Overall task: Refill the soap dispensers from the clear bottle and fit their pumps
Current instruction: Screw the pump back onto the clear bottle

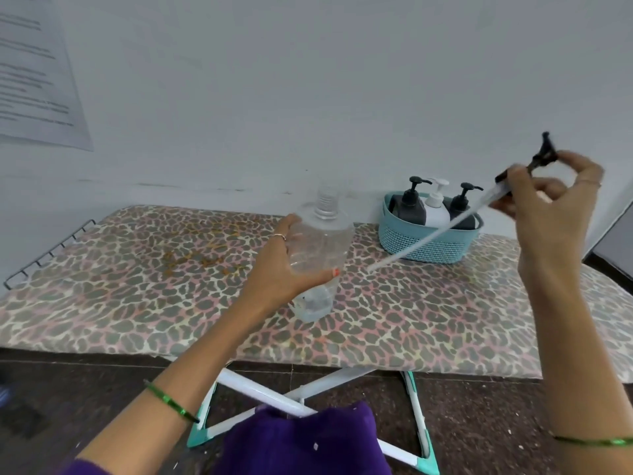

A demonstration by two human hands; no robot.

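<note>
Step in hand, by judgement: fitting a pump into a refilled dispenser. Left hand wrapped round the clear ribbed plastic bottle, thumb across the front, bottle raised just above the leopard-print padded board near its middle; open threaded neck tilted slightly toward one o'clock; a little clear liquid visible at the base only. Right hand at two o'clock from the bottle, pinching the black pump head with long white dip tube at its collar; tube slanting down toward eight o'clock, tip just beside the bottle's shoulder, not yet in the neck. Teal perforated plastic basket at one o'clock against the wall, holding two black pump dispensers and one white pump dispenser, pumps apparently on. Advised: bottle set upright and steadied; pump lifted until tube tip clears the rim; tube fed straight down the neck, then collar turned onto the thread without cross-threading. Risk: drips from the tube onto the cover.
</note>
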